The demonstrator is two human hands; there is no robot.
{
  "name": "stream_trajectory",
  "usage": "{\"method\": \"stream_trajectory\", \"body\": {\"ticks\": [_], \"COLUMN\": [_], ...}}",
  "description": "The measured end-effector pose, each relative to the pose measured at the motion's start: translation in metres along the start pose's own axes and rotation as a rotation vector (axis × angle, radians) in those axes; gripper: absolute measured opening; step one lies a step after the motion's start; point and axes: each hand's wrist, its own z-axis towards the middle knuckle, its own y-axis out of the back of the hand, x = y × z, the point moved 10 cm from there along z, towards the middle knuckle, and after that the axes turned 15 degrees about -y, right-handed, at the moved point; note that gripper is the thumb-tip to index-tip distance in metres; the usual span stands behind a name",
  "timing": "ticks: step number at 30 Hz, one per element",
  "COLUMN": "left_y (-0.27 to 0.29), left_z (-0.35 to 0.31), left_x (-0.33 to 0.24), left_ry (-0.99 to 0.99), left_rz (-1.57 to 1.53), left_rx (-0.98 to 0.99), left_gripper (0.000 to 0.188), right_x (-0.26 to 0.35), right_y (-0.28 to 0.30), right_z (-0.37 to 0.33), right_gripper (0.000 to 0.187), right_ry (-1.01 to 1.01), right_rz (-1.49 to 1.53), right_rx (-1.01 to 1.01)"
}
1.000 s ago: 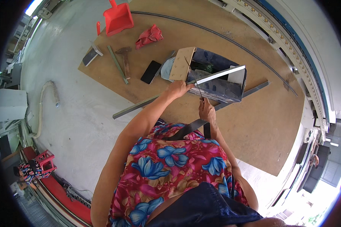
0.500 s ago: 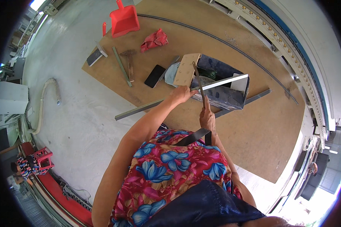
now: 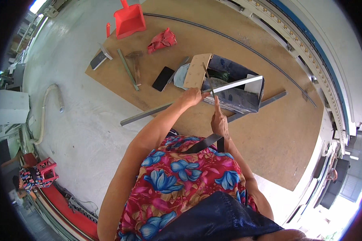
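Observation:
My left hand (image 3: 191, 97) is wrapped round a long, narrow metal bar (image 3: 236, 84), which slants up to the right over an open dark box (image 3: 245, 99). One end shines white in the light; the grey length beyond my wrist looks like part of the same bar. In my right hand (image 3: 220, 122) is a slim dark file (image 3: 208, 76), its forefinger laid along it. The file crosses the bar just right of my left hand and seems to touch it. Inside the box lie things too shaded to name.
On the brown board (image 3: 269, 148) lie a black phone (image 3: 163, 79), a hammer (image 3: 137, 68), a green-grey strip (image 3: 127, 69), a red cloth (image 3: 162, 40) and a red dustpan (image 3: 130, 22). Another metal bar (image 3: 274, 99) pokes out beside the box. A person (image 3: 31, 177) is far left.
My right hand and the file have shifted slightly toward me, still across the bar. My left hand keeps its hold. The whole view has moved a little.

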Motion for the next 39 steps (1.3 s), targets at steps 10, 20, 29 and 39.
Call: {"method": "stream_trajectory", "body": {"ticks": [10,20,29,39], "left_y": [0.008,0.009,-0.001,0.006], "left_z": [0.005,0.002,0.004,0.001], "left_x": [0.001,-0.004,0.006,0.004], "left_ry": [0.009,0.004,0.039,0.061], "left_rz": [0.01,0.042,-0.01,-0.022], "left_rx": [-0.007,0.055,0.083,0.05], "left_gripper": [0.074,0.076,0.078,0.072], "right_x": [0.027,0.018,0.03,0.026], "right_y": [0.002,0.028,0.013,0.0], "right_z": [0.041,-0.003,0.037,0.046], "right_gripper": [0.072,0.069,0.063,0.062], "right_ry": [0.117,0.128,0.025,0.02], "right_rz": [0.123,0.225,0.078,0.13], "right_rx": [-0.09,-0.076,-0.005,0.034]}}
